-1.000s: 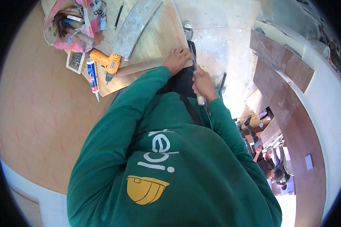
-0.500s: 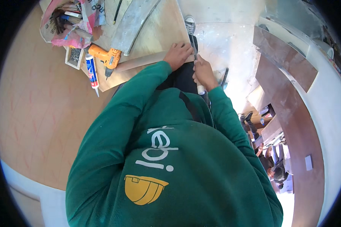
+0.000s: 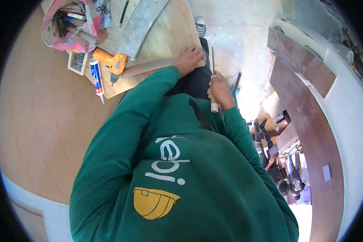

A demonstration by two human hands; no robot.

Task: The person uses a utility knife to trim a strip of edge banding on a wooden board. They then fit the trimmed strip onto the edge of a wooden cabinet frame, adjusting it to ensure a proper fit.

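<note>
My right hand (image 3: 220, 91) is closed round the pale wooden handle of a file (image 3: 213, 62). Its thin dark blade tapers away from me, a little to the right of the board's edge and apart from the wood. At the front right corner of the plywood tabletop (image 3: 169, 40), my left hand (image 3: 188, 60) grips a narrow wooden strip (image 3: 147, 67) from above, fingers curled over it close to its right end. My forearm partly covers the strip.
Left of the strip lie an orange cordless drill (image 3: 111, 61), a sealant tube (image 3: 96, 78) and a small box of screws (image 3: 78, 61). Farther back are a plastic bag of tools (image 3: 70, 30), a curved grey panel (image 3: 143, 28) and a pencil (image 3: 124, 14). People (image 3: 288, 177) are at the far right.
My right hand has drawn the file back toward me and slightly right, so its blade has come away from the strip's end. My left hand stays in place.
</note>
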